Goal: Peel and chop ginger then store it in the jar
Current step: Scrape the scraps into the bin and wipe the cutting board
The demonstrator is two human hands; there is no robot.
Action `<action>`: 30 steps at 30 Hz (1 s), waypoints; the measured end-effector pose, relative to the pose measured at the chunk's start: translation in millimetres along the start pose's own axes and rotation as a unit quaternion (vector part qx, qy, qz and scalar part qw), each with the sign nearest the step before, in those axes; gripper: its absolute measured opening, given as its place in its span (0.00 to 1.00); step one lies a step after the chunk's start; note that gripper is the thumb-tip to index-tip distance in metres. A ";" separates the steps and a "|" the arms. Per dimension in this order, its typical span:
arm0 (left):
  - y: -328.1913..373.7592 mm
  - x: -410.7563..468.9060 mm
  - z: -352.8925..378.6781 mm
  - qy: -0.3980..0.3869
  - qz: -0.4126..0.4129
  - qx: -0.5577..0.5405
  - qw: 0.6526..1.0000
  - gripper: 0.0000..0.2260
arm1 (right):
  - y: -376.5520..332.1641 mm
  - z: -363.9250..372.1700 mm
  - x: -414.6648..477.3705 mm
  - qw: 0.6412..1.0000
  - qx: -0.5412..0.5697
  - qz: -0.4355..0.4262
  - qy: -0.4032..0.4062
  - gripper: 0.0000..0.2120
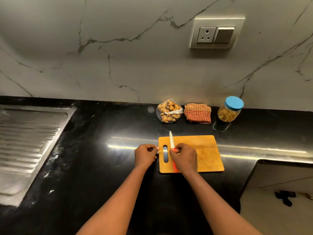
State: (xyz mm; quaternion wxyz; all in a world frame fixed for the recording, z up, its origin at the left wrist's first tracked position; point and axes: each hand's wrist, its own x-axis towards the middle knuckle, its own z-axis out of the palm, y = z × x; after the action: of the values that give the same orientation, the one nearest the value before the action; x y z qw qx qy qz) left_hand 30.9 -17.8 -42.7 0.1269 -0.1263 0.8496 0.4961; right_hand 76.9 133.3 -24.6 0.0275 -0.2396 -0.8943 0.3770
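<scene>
A wooden cutting board lies on the black counter. My right hand grips the red handle of a white-bladed knife over the board's left part, blade pointing away. My left hand is curled at the board's left edge and pinches something small and pale that I cannot make out. A net bag of ginger sits by the wall behind the board. At the back right stands a clear jar with a blue lid, holding pale pieces.
A folded red checked cloth lies between the net bag and the jar. A steel sink drainboard fills the left side. The counter's front edge drops off at the right. A wall socket is above.
</scene>
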 end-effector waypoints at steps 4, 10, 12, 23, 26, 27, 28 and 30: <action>1.6 3.9 -6.3 -0.021 -0.008 -0.037 0.999 0.04 | -19.5 28.8 -5.2 0.999 -0.002 -0.024 -0.026 0.09; 3.9 10.5 -7.0 -0.056 -0.017 -0.048 0.997 0.05 | -17.5 44.9 -5.3 0.999 -0.012 -0.030 -0.037 0.08; 4.6 12.4 -6.5 -0.064 -0.020 -0.042 0.997 0.05 | -14.7 46.1 -4.1 0.999 -0.013 -0.036 -0.038 0.08; 8.8 20.9 0.7 -0.020 -0.002 0.115 0.993 0.05 | -10.5 36.9 3.0 0.996 -0.058 -0.063 -0.027 0.14; 19.6 24.9 5.8 0.002 -0.001 0.169 0.986 0.15 | -7.3 20.2 21.0 0.995 -0.053 -0.076 -0.021 0.17; 23.4 25.5 6.8 -0.003 -0.003 0.186 0.983 0.18 | -5.9 13.0 30.9 0.995 -0.057 -0.083 -0.018 0.17; 26.4 26.5 8.7 -0.016 -0.007 0.202 0.979 0.20 | -4.7 5.0 43.3 0.993 -0.067 -0.091 -0.014 0.17; 29.8 26.7 11.2 -0.043 -0.015 0.230 0.972 0.23 | -4.2 -12.0 70.7 0.990 -0.098 -0.104 -0.015 0.18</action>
State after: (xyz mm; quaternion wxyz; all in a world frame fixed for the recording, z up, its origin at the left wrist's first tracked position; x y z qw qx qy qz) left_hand -3.2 3.9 -33.0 0.1970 -0.0851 0.9325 0.2904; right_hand 15.5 170.4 -22.4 0.0289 -0.1413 -0.9473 0.2861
